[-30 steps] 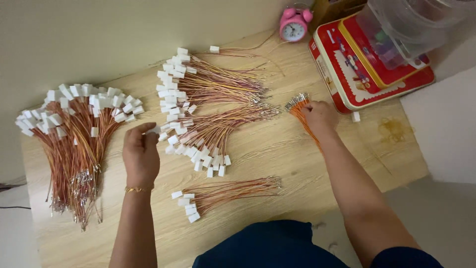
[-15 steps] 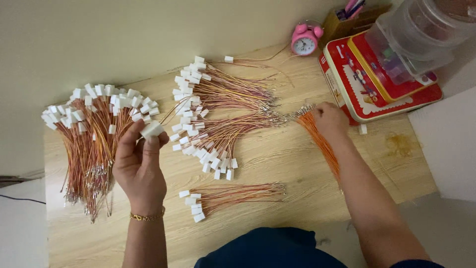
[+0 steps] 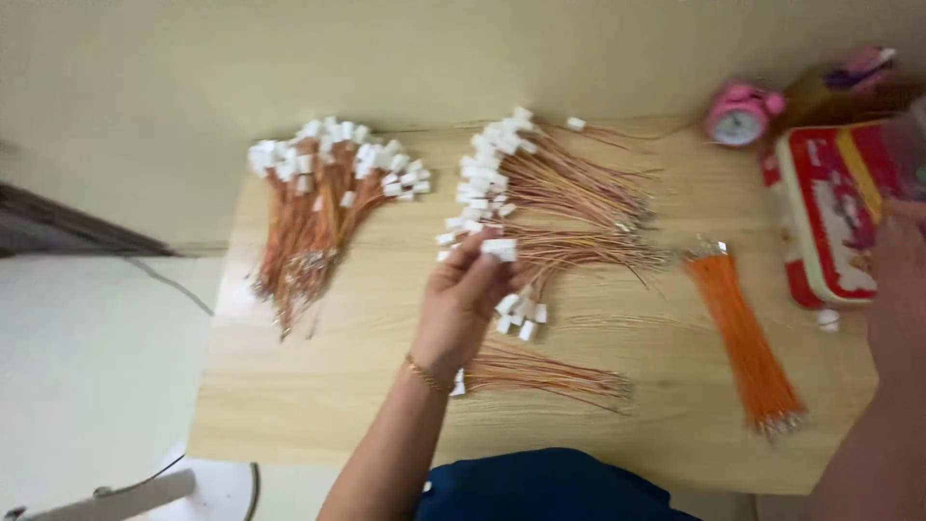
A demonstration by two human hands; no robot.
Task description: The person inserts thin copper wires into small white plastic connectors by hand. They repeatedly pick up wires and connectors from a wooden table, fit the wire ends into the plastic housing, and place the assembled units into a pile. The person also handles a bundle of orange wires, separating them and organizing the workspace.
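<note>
Left hand (image 3: pixel 461 304) pinches 1 white connector (image 3: pixel 499 249); right hand (image 3: pixel 902 265), grip unclear, touches red rectangular tin (image 3: pixel 831 217).

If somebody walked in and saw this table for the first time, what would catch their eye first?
Probably the fans of copper-coloured wire leads with white plug ends: a big bundle at the far left of the wooden table and more at its middle. The left hand holds one white connector up over them. The bright orange wire bunch lies to the right.
</note>
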